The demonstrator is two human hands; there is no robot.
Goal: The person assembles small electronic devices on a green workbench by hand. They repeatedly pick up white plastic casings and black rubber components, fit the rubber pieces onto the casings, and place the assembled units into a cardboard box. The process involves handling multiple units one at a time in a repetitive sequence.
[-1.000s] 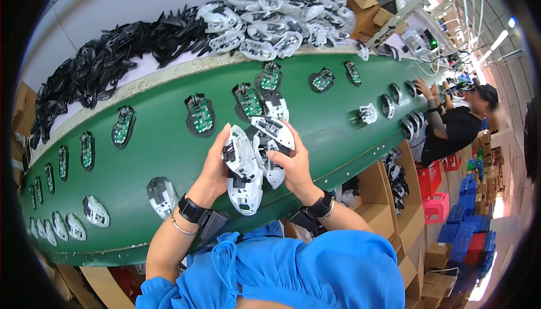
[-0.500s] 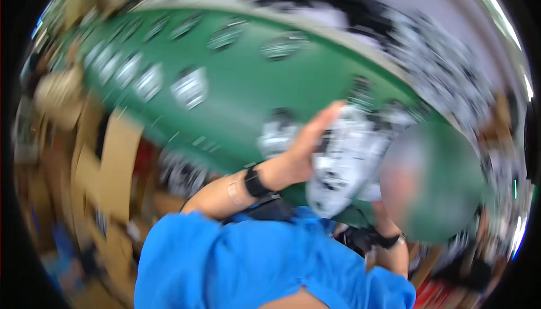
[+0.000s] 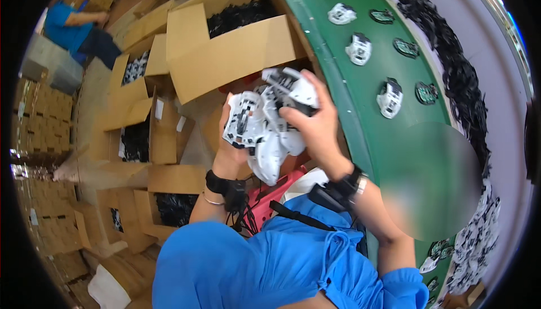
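In my head view I count two bare hands, and both are full. The left hand (image 3: 229, 154) cups a bunch of white shells (image 3: 244, 118) from below and the left side; the right hand (image 3: 320, 126) grips it from the right, thumb pressed on top. I see at least three shells, curved, smooth and plastic-looking, with bumpy insides. The bunch sits between the palms, up near a big brown cardboard box (image 3: 231, 63) with crinkly black parts (image 3: 239, 17). On the flat green table (image 3: 366, 78), up ahead, I count five loose shells (image 3: 359, 49) and five green boards (image 3: 406, 48).
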